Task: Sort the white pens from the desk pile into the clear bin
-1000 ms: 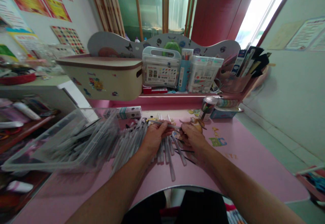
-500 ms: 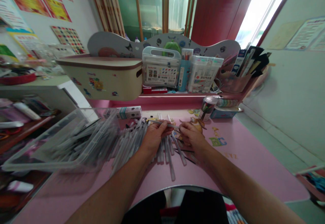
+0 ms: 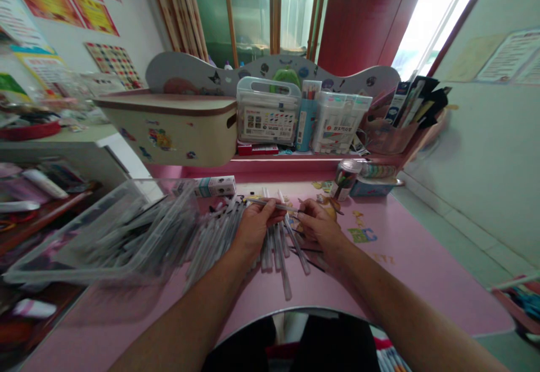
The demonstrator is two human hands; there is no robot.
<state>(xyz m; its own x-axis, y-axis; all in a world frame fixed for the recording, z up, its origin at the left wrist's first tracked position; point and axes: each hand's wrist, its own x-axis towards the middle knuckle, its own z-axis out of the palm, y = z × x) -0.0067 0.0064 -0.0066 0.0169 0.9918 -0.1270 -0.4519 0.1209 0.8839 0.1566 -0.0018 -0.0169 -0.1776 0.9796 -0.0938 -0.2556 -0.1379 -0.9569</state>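
Above a pink desk (image 3: pixel 405 265), my left hand (image 3: pixel 258 223) is closed round a slim, translucent pen barrel (image 3: pixel 283 207) that lies nearly level across the fingers. My right hand (image 3: pixel 319 225) pinches at the barrel's right-hand end; any small part between those fingertips is too small to make out. Beneath and left of my hands, many similar clear pen barrels (image 3: pixel 211 242) lie side by side. A few loose ones (image 3: pixel 285 279) point toward the desk's front edge. Thin dark rods (image 3: pixel 310 259) rest under my right hand.
A clear plastic bin (image 3: pixel 122 275) full of pen parts stands at left. Behind are a small white box (image 3: pixel 216 185), a lidded jar (image 3: pixel 345 180) and a blue tin (image 3: pixel 371 187). The raised shelf holds a cream storage box (image 3: pixel 181 135) and marker cases (image 3: pixel 270 119).
My right hand's fingers have shifted slightly and opened a little at the barrel's right end. My left hand keeps the barrel in nearly the same place.
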